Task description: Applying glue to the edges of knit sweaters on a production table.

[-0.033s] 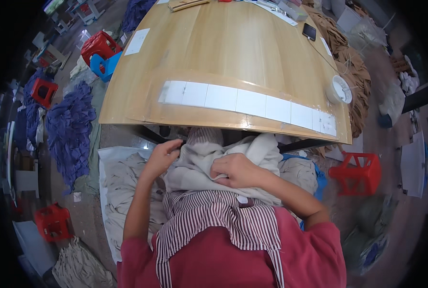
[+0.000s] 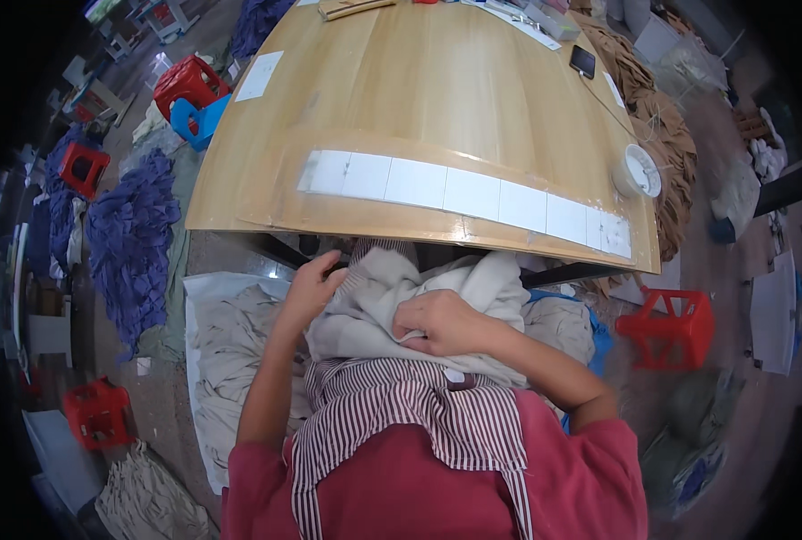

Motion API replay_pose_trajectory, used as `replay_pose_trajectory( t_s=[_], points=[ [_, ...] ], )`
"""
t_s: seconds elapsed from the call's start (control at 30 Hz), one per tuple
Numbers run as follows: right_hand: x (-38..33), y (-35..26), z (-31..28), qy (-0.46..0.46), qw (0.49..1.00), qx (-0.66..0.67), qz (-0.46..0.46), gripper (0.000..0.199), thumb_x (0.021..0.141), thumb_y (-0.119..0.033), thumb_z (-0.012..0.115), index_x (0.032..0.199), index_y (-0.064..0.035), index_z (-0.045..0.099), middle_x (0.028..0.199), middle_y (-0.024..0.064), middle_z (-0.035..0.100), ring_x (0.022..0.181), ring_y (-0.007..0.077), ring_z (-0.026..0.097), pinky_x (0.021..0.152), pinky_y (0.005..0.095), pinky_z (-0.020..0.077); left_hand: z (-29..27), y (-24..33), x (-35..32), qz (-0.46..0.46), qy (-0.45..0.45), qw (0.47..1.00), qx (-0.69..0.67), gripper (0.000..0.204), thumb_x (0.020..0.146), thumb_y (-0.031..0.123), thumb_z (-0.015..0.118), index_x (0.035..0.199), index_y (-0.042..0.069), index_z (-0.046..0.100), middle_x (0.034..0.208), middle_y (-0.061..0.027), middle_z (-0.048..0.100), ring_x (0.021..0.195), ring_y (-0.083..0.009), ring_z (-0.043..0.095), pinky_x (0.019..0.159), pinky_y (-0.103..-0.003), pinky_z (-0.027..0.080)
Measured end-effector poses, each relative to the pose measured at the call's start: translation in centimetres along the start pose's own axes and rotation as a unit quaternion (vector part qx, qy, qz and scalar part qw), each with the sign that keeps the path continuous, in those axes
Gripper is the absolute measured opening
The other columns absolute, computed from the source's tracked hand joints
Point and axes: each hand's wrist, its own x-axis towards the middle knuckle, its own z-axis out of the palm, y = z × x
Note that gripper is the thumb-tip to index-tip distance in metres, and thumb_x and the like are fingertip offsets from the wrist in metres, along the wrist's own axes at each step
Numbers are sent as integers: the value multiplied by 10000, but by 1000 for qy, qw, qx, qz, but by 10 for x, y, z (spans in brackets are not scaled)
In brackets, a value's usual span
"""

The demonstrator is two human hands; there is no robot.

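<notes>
A bundle of off-white cloth [image 2: 365, 310] lies gathered across my lap, below the table's near edge. My right hand [image 2: 443, 321] is closed on a fold of it, the fingers curled and pinching the fabric. At the bundle's left side my left hand [image 2: 311, 290] is raised, its fingers bent but apart, with nothing seen between them. Whether its fingertips touch the cloth I cannot tell. A striped apron [image 2: 401, 396] covers my lap beneath the bundle.
Ahead stands a wooden table [image 2: 401, 90] with a row of white cards [image 2: 473, 192] along its near edge. It bears a white tub [image 2: 636, 171] and a phone [image 2: 582, 60]. Grey cloth [image 2: 239, 351] is heaped at my left, and a red stool [image 2: 669, 329] stands at right.
My left hand has shifted slightly to the right. The cloth beside it has risen, covering more of the striped fabric under the table edge. My right hand keeps its hold.
</notes>
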Motion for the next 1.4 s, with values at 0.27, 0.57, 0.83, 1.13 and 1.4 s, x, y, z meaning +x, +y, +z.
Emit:
replay_pose_trajectory(
  t_s=[0.27, 0.57, 0.83, 1.13, 1.4],
  points=[
    [-2, 4, -1, -28, 999, 16, -6, 161, 692, -121, 700, 795, -98, 579, 748, 68, 598, 742, 289, 619, 647, 410, 477, 78, -5, 59, -84, 40, 977, 190, 649, 736, 397, 769, 1210, -15, 603, 1173, -240, 634, 1086, -353, 613, 916, -384, 481],
    [-23, 42, -29, 287, 945, 112, 114, 383, 746, -51, 645, 1124, -28, 586, 993, 135, 619, 924, 295, 583, 848, 338, 467, 41, 99, 0, 50, -68, 994, -65, 166, 801, 67, 695, 950, 9, 651, 823, -50, 624, 741, -144, 570, 696, -269, 462],
    [8, -21, -115, -30, 979, 192, 64, 250, 778, -120, 662, 1020, -62, 643, 784, 125, 658, 707, 255, 634, 673, 340, 489, -8, 227, -36, 31, -165, 986, -20, 264, 772, 65, 765, 1009, 14, 661, 795, -17, 651, 712, -67, 572, 648, -231, 479],
    [-97, 20, -122, 138, 913, -256, 285, 257, 689, -112, 659, 943, -134, 691, 848, 145, 680, 809, 362, 637, 738, 446, 496, -113, 207, -65, 211, 122, 908, -339, 297, 853, 212, 708, 1006, -9, 583, 917, -103, 651, 800, -164, 628, 731, -286, 505],
    [-165, -65, -247, 268, 920, 78, 275, 228, 765, -206, 732, 862, -15, 655, 763, -8, 613, 656, 71, 536, 592, 222, 405, -108, 95, 29, 45, 94, 928, -357, 251, 882, 93, 675, 1110, -1, 627, 1018, -62, 668, 911, -128, 631, 846, -268, 493]
  ],
)
